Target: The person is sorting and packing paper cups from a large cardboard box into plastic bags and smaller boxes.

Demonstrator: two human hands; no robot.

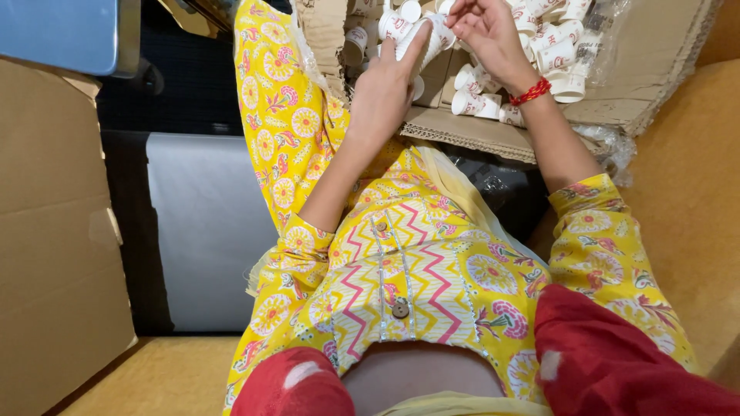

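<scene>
My left hand holds a stack of small white paper cups with red print, fingers wrapped under it. My right hand, with a red thread bracelet at the wrist, pinches the top end of the same stack. Both hands are raised over an open cardboard box lined with clear plastic and filled with several loose white cups. My yellow flowered sleeves and tunic fill the middle of the view.
A large brown cardboard box stands at the left. A grey-white panel lies beside it. Crumpled clear plastic hangs below the cup box. Tan board lies at the right, and red cloth covers my knees at the bottom.
</scene>
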